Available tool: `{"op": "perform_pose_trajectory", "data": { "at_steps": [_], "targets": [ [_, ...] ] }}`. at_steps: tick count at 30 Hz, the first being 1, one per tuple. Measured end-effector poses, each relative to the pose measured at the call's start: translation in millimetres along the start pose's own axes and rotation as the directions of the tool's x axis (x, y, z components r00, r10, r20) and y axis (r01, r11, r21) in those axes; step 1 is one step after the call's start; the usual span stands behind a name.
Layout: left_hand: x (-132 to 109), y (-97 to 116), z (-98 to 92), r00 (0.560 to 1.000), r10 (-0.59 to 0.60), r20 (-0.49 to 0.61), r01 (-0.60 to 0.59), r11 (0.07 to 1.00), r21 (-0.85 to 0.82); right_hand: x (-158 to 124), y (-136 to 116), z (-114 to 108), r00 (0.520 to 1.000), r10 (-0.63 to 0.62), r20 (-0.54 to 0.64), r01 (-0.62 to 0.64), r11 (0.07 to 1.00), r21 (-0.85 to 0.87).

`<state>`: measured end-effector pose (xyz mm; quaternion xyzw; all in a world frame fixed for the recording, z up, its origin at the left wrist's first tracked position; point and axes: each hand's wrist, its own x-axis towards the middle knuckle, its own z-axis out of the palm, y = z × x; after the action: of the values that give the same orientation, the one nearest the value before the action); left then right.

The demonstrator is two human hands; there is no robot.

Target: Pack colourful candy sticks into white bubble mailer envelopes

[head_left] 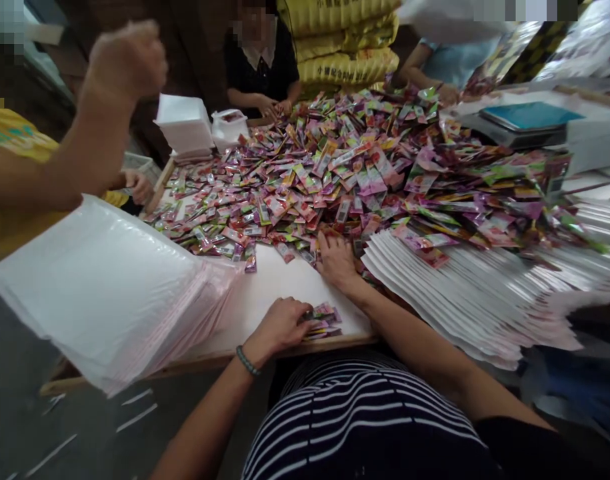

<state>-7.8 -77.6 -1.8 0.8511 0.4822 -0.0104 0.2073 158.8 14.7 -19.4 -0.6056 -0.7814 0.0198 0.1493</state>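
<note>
My left hand (pixel 279 327) is closed on a small bundle of colourful sachets (pixel 322 320) near the table's front edge (pixel 225 357). My right hand (pixel 337 260) lies with fingers spread at the near edge of a big heap of colourful sachets (pixel 365 167), its fingertips among the packets. A fanned stack of white envelopes (pixel 465 293) lies just right of my right forearm. A stack of white padded mailers (pixel 109 293) lies to the left of my left hand.
A person in a yellow shirt (pixel 15 140) at left raises a fist. Another person in black (pixel 259 67) sits at the far side, near white foam boxes (pixel 185 123). Yellow sacks (pixel 345 40) are stacked behind. A scale with a blue top (pixel 529 117) stands far right.
</note>
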Motion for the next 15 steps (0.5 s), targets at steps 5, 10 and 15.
{"op": "perform_pose_trajectory", "data": {
  "at_steps": [5,10,15],
  "targets": [
    [-2,1,8.9,0.992,0.116,-0.045,-0.119,0.990,-0.071,6,0,-8,0.993,-0.066,-0.093,0.080,0.986,0.150],
    [-11,4,15.4,0.989,0.124,-0.081,-0.134,0.981,-0.140,-7,-6,-27,0.986,-0.031,-0.164,0.117,0.828,0.549],
    [-17,9,21.5,0.995,0.059,-0.082,-0.069,0.991,-0.115,-18,-1,1,0.972,-0.041,0.231,-0.120,0.760,0.639]
  ]
}}
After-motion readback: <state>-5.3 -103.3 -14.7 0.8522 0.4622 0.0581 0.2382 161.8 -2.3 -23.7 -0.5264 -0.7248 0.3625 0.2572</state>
